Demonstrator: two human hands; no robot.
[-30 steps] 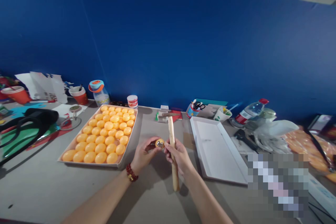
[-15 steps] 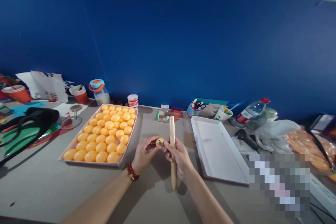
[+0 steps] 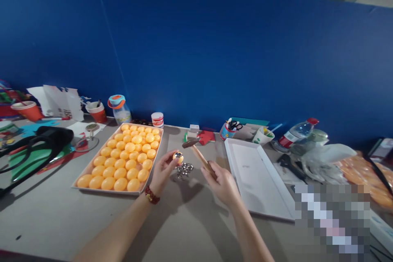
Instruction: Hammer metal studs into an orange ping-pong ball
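Between the thumb and fingers of my left hand (image 3: 162,172) is a small orange ball (image 3: 178,156) with shiny metal on its upper face. My right hand (image 3: 221,179) is wrapped round the wooden handle of a hammer (image 3: 200,156). The hammer is tilted, its dark head up and to the left, just right of the ball and apart from it. Below the ball, a small pile of shiny metal pieces (image 3: 184,169) lies on the table; their exact kind is too small to tell.
A shallow box (image 3: 106,191) of several orange balls stands on the left. To the right lies a white tray (image 3: 258,180). Behind are a pen cup (image 3: 227,132), a small red-and-white tub (image 3: 157,120) and a bottle (image 3: 293,135). Black straps (image 3: 33,147) lie far left.
The hammer has swung from upright to tilted left, and my right hand has shifted right, away from the ball. My left hand has moved slightly left and up. The metal pile is now uncovered.
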